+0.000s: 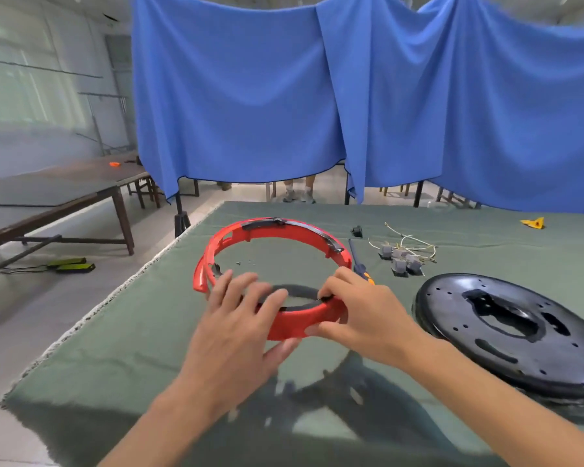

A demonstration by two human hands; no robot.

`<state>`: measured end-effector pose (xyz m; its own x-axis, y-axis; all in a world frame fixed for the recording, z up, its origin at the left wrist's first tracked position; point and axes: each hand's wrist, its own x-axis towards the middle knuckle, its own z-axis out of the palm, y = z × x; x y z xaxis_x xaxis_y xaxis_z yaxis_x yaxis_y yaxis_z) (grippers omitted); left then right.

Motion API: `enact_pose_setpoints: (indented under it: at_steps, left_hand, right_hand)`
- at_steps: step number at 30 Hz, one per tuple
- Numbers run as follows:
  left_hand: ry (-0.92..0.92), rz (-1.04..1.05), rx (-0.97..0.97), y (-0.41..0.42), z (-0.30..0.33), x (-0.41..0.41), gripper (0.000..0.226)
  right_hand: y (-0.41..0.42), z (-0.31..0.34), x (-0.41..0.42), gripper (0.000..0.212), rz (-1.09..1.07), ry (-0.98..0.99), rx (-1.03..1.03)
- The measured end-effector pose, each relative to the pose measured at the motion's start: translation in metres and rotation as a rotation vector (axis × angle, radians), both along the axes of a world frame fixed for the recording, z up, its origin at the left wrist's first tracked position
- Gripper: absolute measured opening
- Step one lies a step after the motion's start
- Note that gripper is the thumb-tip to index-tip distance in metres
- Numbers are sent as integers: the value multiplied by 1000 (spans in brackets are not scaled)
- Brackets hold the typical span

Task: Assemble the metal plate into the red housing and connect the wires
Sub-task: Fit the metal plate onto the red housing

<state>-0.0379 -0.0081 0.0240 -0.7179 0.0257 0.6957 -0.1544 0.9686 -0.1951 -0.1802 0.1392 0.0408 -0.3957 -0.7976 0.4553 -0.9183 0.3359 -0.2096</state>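
Both hands grip the red housing's (273, 274) near rim, left hand (240, 318) and right hand (361, 308), mid-counter (115, 348). Metal plate (513, 328) lies right, wires (407, 252) far right; open cloth lies toward the near-left edge.

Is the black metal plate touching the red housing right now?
Apart. The head view shows the black metal plate lying flat on the green cloth, right of the red housing, with bare cloth between them.
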Motion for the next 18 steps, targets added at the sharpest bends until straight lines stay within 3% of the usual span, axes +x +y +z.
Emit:
enact_pose_setpoints:
  at_steps: [3,6,11,13,16,18]
  left_hand:
    - [-71,-52,-32,-13,6,-26,35]
    - [56,-180,-51,-6,7,-52,37]
    - [295,-130,163,9,21,-80,35]
    - [460,-77,473,10,26,-88,34]
    - [870,-252,1433,-3,39,-96,42]
    - [1046,-363,1951,-22,41,-103,46]
  right_hand:
    - [15,21,-8,33,-31,119,-22]
    - [31,34,-10,36,-53,158,-98]
    - [50,23,-18,61,-111,-62,-362]
    - [55,11,-23,56,-154,-146,-402]
    - [57,-8,-32,47,-203,-234,-401]
    - [53,-15,-38,42,-220,-292,-421]
